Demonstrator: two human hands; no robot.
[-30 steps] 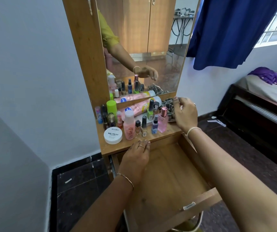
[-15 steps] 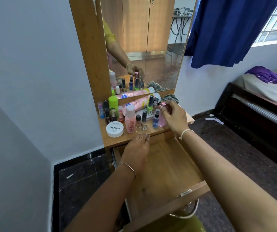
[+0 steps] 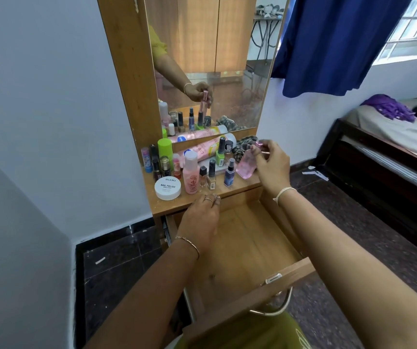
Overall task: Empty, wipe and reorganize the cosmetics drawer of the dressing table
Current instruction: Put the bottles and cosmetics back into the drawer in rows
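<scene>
Pinching the pink perfume bottle (image 3: 246, 168) by its cap, your right hand (image 3: 271, 167) holds it tilted just above the counter (image 3: 174, 206), while your left hand (image 3: 201, 219) rests, fingers relaxed, on the counter's front edge over the open drawer (image 3: 252, 248). Steady the bottle's body before lowering it upright into a back corner.

You'll find the white round jar (image 3: 167, 189) at eleven o'clock; its lid reads "zudio" and "NAIL POLISH". The smaller line beneath is too fine to read.

Head-worn wide view looks forward and down, close over the open drawer (image 3: 247, 248); mirror (image 3: 227, 46) ahead.
</scene>
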